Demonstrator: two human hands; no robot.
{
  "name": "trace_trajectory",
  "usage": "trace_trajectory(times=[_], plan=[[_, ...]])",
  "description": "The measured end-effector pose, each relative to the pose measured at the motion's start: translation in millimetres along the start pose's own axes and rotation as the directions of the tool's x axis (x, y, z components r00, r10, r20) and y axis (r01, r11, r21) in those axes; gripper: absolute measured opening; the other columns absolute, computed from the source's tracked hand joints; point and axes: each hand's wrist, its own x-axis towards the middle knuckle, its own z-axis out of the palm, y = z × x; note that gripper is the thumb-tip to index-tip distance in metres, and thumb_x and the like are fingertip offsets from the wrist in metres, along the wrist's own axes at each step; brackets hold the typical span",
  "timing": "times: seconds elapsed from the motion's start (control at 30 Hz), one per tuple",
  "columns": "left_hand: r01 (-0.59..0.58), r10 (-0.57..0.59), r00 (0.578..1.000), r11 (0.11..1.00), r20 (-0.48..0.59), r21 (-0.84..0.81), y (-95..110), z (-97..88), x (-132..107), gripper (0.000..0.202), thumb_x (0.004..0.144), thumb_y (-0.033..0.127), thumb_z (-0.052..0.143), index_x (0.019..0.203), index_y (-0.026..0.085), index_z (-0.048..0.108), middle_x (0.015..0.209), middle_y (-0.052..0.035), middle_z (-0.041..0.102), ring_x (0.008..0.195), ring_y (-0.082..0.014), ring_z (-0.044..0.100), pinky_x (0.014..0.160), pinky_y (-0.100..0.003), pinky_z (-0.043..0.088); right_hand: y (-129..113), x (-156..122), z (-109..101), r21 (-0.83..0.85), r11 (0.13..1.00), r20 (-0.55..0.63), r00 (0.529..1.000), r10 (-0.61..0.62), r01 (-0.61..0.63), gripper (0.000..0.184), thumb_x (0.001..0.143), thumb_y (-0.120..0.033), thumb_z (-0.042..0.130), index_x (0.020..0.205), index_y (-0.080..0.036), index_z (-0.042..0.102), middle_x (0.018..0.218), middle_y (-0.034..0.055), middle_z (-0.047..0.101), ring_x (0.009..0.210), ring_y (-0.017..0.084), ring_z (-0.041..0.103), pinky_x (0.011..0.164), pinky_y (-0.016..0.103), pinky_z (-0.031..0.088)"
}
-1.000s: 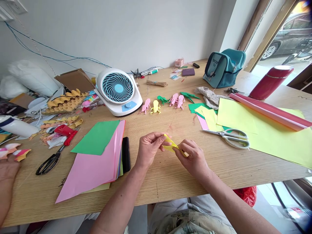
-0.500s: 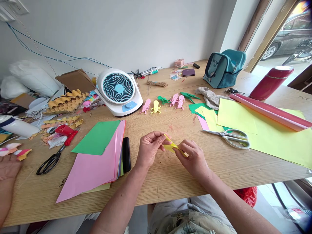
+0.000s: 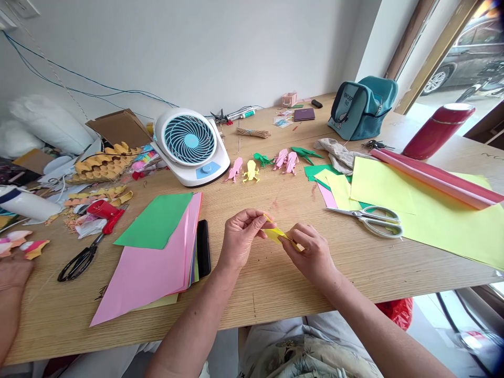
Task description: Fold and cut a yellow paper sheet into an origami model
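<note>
Both my hands pinch a small folded piece of yellow paper (image 3: 277, 233) just above the front of the table. My left hand (image 3: 244, 233) is closed on its upper left end, thumb against fingertips. At the lower right end, my right hand (image 3: 307, 248) grips it, fingers curled over the edge. My fingers hide part of the folds. Beyond my hands stands a row of folded paper frogs: a yellow frog (image 3: 251, 171), a pink frog (image 3: 235, 169), a green frog (image 3: 262, 159) and others.
A stack of coloured paper (image 3: 153, 278) and a black phone (image 3: 203, 248) lie left; scissors (image 3: 374, 219) rest by yellow sheets (image 3: 444, 236) right. Behind are a fan (image 3: 191, 144), a teal bag (image 3: 360, 110) and a red bottle (image 3: 437, 131). Another person's hand (image 3: 16, 270) is far left.
My hands keep their pinch on the yellow paper, which has tilted very slightly. The whole view has shifted a little.
</note>
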Motion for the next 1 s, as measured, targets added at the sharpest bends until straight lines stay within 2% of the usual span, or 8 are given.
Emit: trace_trajectory(times=[0.17, 0.23, 0.4, 0.6, 0.7, 0.8, 0.9, 1.0], plan=[[-0.109, 0.113, 0.987, 0.993, -0.112, 0.05, 2, -5.0, 4, 0.026, 0.081, 0.042, 0.073, 0.093, 0.019, 0.069, 0.096, -0.0043, 0.075, 0.085, -0.0146, 0.072, 0.065, -0.019, 0.052, -1, 0, -2, 0.192, 0.966, 0.034, 0.985, 0.168, -0.171, 0.03, 0.092, -0.022, 0.058, 0.064, -0.021, 0.046, 0.064, -0.0026, 0.047, 0.06, 0.012, 0.043, 0.059, 0.026, 0.033], [-0.152, 0.161, 0.986, 0.973, -0.044, 0.171, 0, -7.0, 6, 0.03, 0.083, 0.043, 0.071, 0.1, 0.019, 0.069, 0.106, -0.0064, 0.072, 0.096, -0.0162, 0.068, 0.074, -0.021, 0.053, 0, 1, -2, 0.318, 0.896, 0.073, 0.951, 0.301, -0.309, 0.032, 0.091, -0.028, 0.06, 0.062, -0.02, 0.046, 0.062, -0.0031, 0.046, 0.059, 0.011, 0.043, 0.057, 0.026, 0.032], [0.089, -0.158, 0.962, 0.952, 0.221, 0.293, -13, -6.9, 8, 0.036, 0.074, 0.044, 0.079, 0.09, 0.013, 0.069, 0.088, -0.0047, 0.072, 0.082, -0.0146, 0.064, 0.076, -0.024, 0.05, 6, -3, -7, 0.552, 0.613, 0.251, 0.814, 0.524, -0.565, 0.038, 0.086, -0.046, 0.064, 0.062, -0.019, 0.051, 0.06, -0.0027, 0.045, 0.058, 0.011, 0.039, 0.053, 0.025, 0.028], [0.213, -0.291, 0.923, 0.932, 0.252, 0.295, -25, -1.1, 4, 0.033, 0.07, 0.034, 0.081, 0.089, 0.014, 0.065, 0.084, -0.0018, 0.068, 0.076, -0.0117, 0.063, 0.072, -0.023, 0.049, 9, -14, -23, 0.562, 0.452, 0.33, 0.689, 0.645, -0.693, 0.046, 0.076, -0.057, 0.069, 0.061, -0.018, 0.051, 0.057, -0.0038, 0.041, 0.053, 0.008, 0.031, 0.048, 0.025, 0.02], [0.216, -0.303, 0.918, 0.923, 0.257, 0.317, -32, 2.3, 3, 0.029, 0.07, 0.03, 0.078, 0.088, 0.015, 0.06, 0.081, 0.0, 0.065, 0.074, -0.0112, 0.062, 0.07, -0.023, 0.049, 10, -18, -34, 0.476, 0.488, 0.356, 0.668, 0.654, -0.732, 0.048, 0.077, -0.06, 0.066, 0.06, -0.018, 0.051, 0.055, -0.0042, 0.041, 0.05, 0.008, 0.03, 0.046, 0.025, 0.019], [0.15, -0.27, 0.92, 0.912, 0.284, 0.382, -36, 3.3, 3, 0.022, 0.074, 0.026, 0.073, 0.087, 0.016, 0.059, 0.081, 0.0007, 0.064, 0.076, -0.0115, 0.063, 0.073, -0.024, 0.05, 12, -21, -51, 0.275, 0.643, 0.415, 0.692, 0.591, -0.714, 0.042, 0.085, -0.057, 0.06, 0.071, -0.017, 0.062, 0.058, -0.0021, 0.051, 0.051, 0.011, 0.041, 0.047, 0.025, 0.026], [0.021, -0.237, 0.913, 0.84, 0.332, 0.542, -39, 4.0, 2, 0.01, 0.079, 0.021, 0.067, 0.086, 0.017, 0.061, 0.08, 0.0011, 0.064, 0.075, -0.0114, 0.062, 0.07, -0.023, 0.049, 17, -27, -68, 0.023, 0.816, 0.282, 0.787, 0.549, -0.577, 0.031, 0.091, -0.046, 0.056, 0.092, -0.019, 0.07, 0.08, 0.0035, 0.067, 0.065, 0.016, 0.058, 0.057, 0.027, 0.04], [-0.119, -0.22, 0.901, 0.703, 0.374, 0.701, -43, 9.7, -4, 0.007, 0.082, 0.013, 0.062, 0.087, 0.019, 0.062, 0.078, 0.0019, 0.064, 0.072, -0.012, 0.061, 0.067, -0.023, 0.048, 21, -36, -77, -0.114, 0.887, 0.14, 0.876, 0.461, -0.448, 0.024, 0.095, -0.036, 0.053, 0.104, -0.02, 0.069, 0.096, 0.0071, 0.068, 0.077, 0.018, 0.063, 0.068, 0.031, 0.046]])
